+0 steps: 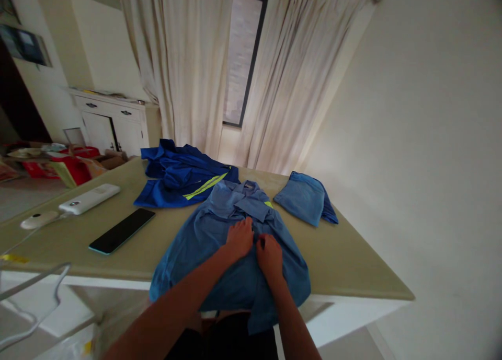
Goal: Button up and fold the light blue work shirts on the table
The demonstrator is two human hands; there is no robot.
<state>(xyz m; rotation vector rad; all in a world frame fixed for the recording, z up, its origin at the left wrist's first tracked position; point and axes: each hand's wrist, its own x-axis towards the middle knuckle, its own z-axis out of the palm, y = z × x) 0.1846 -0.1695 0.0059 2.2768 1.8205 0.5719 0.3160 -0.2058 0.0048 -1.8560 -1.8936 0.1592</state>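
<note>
A light blue collared shirt [196, 250] lies front side up on the table, its collar pointing away from me and its lower hem hanging over the near edge. My left hand [240, 237] is closed at the front opening below the collar, fingertips pinching the cloth. Just right of it, my right hand [270, 255] is curled shut on the same front edge, thumb against the fingers. The hands hide the part of the opening between them. Behind the shirt, a crumpled darker blue garment [172, 166] with a yellow reflective stripe touches its left shoulder.
Folded blue clothes [301, 198] sit at the right, near the wall. On the left are a black phone [122, 231], a white power bank [90, 199] and a small white device [39, 220] with a cable. The greenish tabletop [353, 266] ends in a near-right corner.
</note>
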